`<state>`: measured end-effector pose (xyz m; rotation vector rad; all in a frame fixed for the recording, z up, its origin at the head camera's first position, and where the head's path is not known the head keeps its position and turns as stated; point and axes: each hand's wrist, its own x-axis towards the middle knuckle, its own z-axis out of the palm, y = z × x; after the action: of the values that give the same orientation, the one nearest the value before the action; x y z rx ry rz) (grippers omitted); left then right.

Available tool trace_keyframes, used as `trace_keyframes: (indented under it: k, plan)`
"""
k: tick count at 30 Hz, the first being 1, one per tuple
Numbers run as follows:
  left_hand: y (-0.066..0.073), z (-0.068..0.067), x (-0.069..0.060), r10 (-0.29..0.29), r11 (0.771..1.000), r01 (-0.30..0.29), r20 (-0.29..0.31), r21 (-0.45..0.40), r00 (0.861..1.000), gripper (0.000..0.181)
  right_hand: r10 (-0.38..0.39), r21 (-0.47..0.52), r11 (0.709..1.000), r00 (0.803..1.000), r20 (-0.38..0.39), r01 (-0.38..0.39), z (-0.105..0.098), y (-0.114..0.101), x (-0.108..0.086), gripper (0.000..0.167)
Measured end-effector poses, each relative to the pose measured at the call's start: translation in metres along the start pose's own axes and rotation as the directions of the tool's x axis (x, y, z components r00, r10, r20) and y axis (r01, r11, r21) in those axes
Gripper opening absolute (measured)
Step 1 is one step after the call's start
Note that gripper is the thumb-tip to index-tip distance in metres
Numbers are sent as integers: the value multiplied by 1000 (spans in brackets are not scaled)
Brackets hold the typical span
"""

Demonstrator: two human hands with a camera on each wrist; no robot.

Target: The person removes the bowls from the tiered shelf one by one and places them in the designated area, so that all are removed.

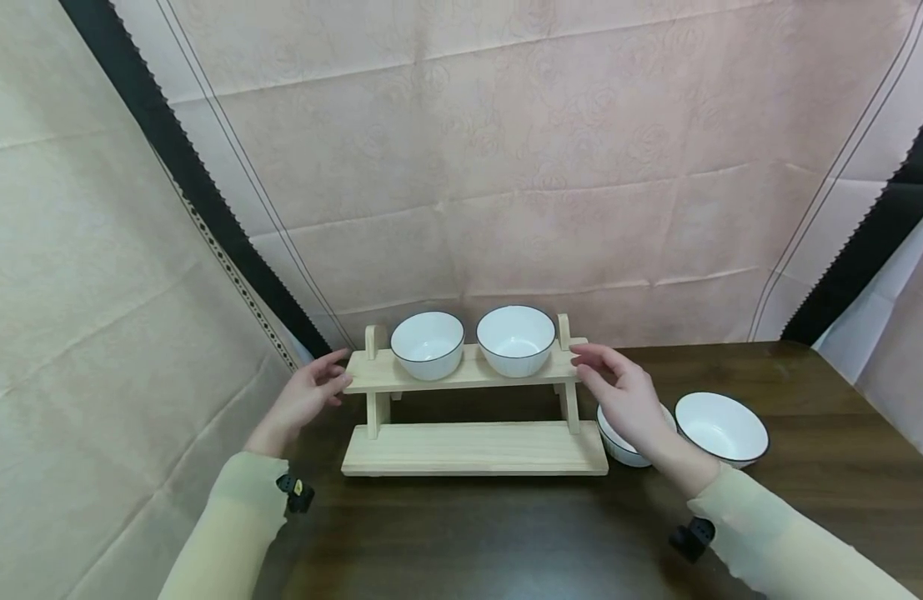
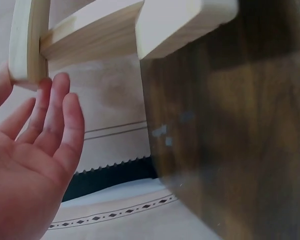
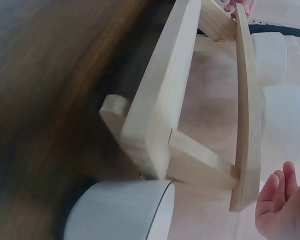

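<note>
A two-tier pale wooden rack [image 1: 474,450] stands on the dark wood table. Two white bowls with dark rims, the left bowl [image 1: 428,346] and the right bowl [image 1: 516,342], sit side by side on its upper shelf [image 1: 461,379]. At that shelf's left end is my left hand [image 1: 308,396], its thumb and fingertips around the board's end, fingers loosely extended. My right hand [image 1: 619,392] hovers by the right end with relaxed fingers; the right wrist view shows a gap between them and the board. Beneath this hand, a third bowl [image 1: 614,442] is partly hidden.
Another white bowl [image 1: 722,427] stands on the table [image 1: 461,533] at the right, beside the partly hidden one. Pale patterned cloth [image 1: 506,167] hangs behind the table and on both sides, with dark strips along its folds.
</note>
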<state>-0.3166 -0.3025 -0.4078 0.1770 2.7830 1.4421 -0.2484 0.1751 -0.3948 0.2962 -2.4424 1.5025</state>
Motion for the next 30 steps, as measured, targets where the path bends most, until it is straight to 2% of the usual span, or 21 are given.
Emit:
trace_keyframes:
  k: [4, 8, 14, 21, 26, 30]
  plan:
    - [5, -6, 5, -15, 999, 13, 61, 37, 998, 61, -9, 0, 1000, 1000, -6, 9, 9, -6, 5, 33]
    - [8, -10, 8, -46, 997, 39, 96, 69, 994, 63, 1, 9, 1000, 1000, -9, -1, 15, -10, 10, 32]
    - [8, -9, 8, -70, 997, 67, 121, 30, 990, 63, 31, 41, 999, 999, -11, -30, 20, -12, 13, 32]
    - [15, -7, 5, -73, 997, 72, 124, 13, 990, 58, 61, 22, 998, 997, -37, -60, 21, -12, 24, 52]
    - [18, -7, 5, -88, 996, 88, 145, 9, 985, 58, 120, 48, 992, 993, 18, -120, 19, -18, 31, 65]
    - [16, -7, 7, -92, 996, 91, 154, 8, 984, 57, 142, 33, 989, 988, 53, -144, 19, -24, 34, 73]
